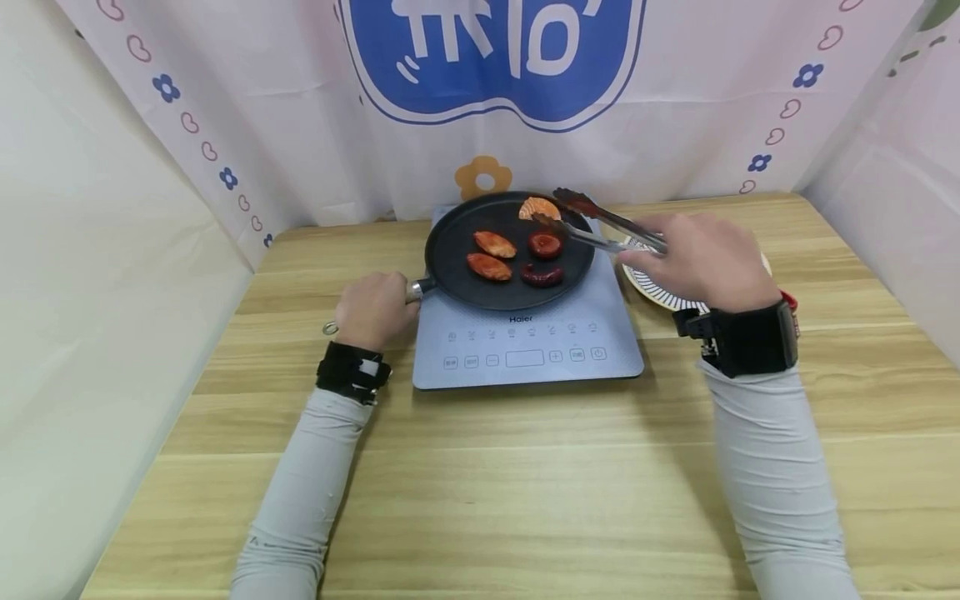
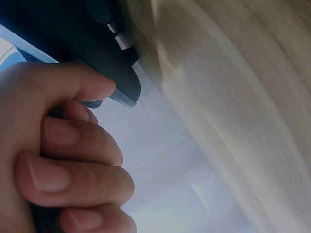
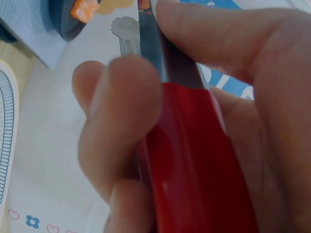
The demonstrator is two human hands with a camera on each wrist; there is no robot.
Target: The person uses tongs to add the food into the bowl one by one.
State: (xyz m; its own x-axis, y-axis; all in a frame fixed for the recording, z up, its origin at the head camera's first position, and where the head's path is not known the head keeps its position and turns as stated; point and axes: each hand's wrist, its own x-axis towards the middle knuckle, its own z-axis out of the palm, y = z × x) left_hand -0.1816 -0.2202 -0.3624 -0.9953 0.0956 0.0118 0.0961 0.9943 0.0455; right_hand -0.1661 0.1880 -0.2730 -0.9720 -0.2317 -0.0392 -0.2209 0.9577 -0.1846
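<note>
A black frying pan (image 1: 465, 283) sits on a flat cooktop. My left hand (image 1: 377, 310) grips the pan's handle (image 1: 416, 290) on the left; its fingers (image 2: 82, 179) curl round it in the left wrist view. With my right hand (image 1: 705, 254) I hold metal tongs (image 1: 633, 229), whose red grip (image 3: 199, 160) fills much of the right wrist view. The tongs' tips are spread over the pan's right side, beside an orange striped piece of food (image 1: 538, 208). Two reddish-brown pieces (image 1: 489, 267), a round red piece (image 1: 545, 245) and a dark red curved piece (image 1: 542, 276) lie in the pan.
The grey cooktop (image 1: 525, 342) has its button panel on the near side. At its right, partly under my right hand, lies a striped-rim plate (image 1: 660, 296). A printed cloth (image 1: 675, 150) hangs behind the wooden table (image 1: 525, 483).
</note>
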